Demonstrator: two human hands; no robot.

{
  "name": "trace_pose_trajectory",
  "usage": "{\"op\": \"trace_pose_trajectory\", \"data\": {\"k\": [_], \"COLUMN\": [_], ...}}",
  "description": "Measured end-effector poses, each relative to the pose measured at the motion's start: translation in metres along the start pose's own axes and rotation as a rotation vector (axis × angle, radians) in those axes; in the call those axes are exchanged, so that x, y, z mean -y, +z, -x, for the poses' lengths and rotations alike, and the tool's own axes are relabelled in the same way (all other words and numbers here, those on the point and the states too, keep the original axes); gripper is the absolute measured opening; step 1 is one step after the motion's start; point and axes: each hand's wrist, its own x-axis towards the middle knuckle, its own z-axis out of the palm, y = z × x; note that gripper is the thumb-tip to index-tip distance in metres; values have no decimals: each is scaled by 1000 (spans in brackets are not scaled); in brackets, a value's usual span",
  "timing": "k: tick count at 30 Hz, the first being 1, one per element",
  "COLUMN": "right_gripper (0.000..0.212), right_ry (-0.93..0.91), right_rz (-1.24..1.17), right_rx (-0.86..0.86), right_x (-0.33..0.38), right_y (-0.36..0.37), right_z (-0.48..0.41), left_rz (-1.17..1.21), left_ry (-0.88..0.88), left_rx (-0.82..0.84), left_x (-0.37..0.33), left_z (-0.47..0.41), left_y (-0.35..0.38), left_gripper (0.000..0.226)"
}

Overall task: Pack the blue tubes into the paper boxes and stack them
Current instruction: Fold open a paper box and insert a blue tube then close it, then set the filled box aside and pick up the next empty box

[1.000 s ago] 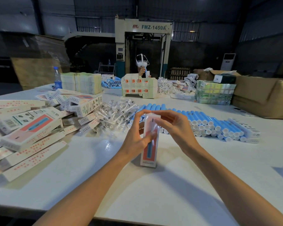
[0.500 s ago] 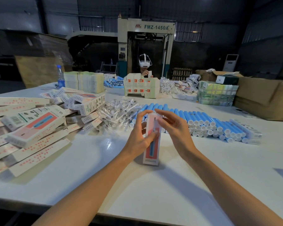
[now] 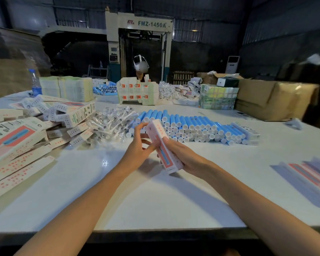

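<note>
I hold one closed paper box, white with a red and blue print, tilted above the white table. My right hand grips its lower half from the right. My left hand touches its left side with fingers spread. Just behind, a long row of blue tubes with white caps lies stacked on the table. A pile of paper boxes, some flat and some folded, fills the left side. Several packed boxes lie side by side at the right edge, blurred.
Clear plastic-wrapped parts lie heaped between the box pile and the tubes. Another person works at the far side behind stacked cartons. A water bottle stands far left. Big brown cardboard boxes sit at the far right.
The box went from standing upright on the table to lifted and tilted, its top leaning away to the left. My right hand slid down to grip its lower half. The view shifted right.
</note>
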Motion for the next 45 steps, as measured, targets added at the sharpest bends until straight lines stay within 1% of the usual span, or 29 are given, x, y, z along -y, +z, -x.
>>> {"op": "trace_pose_trajectory", "data": {"k": [3, 6, 8, 11, 13, 14, 17, 20, 24, 27, 29, 32, 35, 37, 38, 39, 41, 43, 45], "right_gripper": [46, 28, 22, 30, 33, 32, 30, 40, 44, 43, 43, 46, 46, 48, 49, 49, 42, 33, 29], "right_ry": [10, 20, 16, -8, 82, 131, 200, 323, 495, 503, 515, 500, 506, 512, 483, 419, 217, 6, -156], "right_rz": [172, 289, 431, 779, 942, 995, 1217, 1411, 1661, 1693, 1680, 1636, 1663, 1659, 1633, 1596, 1493, 1342, 1191], "right_rx": [-159, -355, -517, -748, -860, -898, -953, -1017, -1027, -1040, -1018, -1002, -998, -1016, -1041, -1073, -1114, -1081, -1003], "right_x": [-1, -1, -2, -12, -22, -27, -41, -48, -55, -52, -48, -48, -50, -48, -44, -39, -26, -12, 0], "right_y": [-23, -63, -98, -160, -194, -207, -238, -259, -278, -280, -280, -281, -279, -274, -269, -262, -240, -209, -175], "right_z": [27, 59, 85, 129, 160, 175, 216, 243, 260, 261, 259, 258, 261, 260, 257, 252, 232, 202, 164], "left_rz": [-180, -311, -373, -407, -405, -399, -395, -398, -421, -421, -420, -407, -406, -414, -420, -423, -423, -423, -428], "left_ry": [-20, 27, 93, 130, 151, 165, 209, 234, 239, 238, 239, 230, 220, 205, 196, 189, 179, 157, 129], "left_rx": [93, 231, 294, 317, 324, 329, 335, 341, 355, 366, 366, 357, 361, 374, 382, 387, 396, 402, 398], "left_x": [6, 11, 12, 8, 6, 6, 9, 13, 15, 15, 14, 10, 8, 6, 6, 5, 4, 5, 6], "left_z": [3, 11, 16, 17, 17, 17, 17, 16, 14, 14, 14, 16, 17, 17, 17, 17, 17, 18, 17], "left_y": [8, 13, 13, 15, 16, 16, 17, 17, 16, 15, 14, 12, 12, 12, 12, 13, 14, 15, 15], "left_gripper": [58, 44, 36, 28, 28, 29, 34, 37, 44, 46, 45, 39, 37, 34, 32, 31, 28, 27, 26]}}
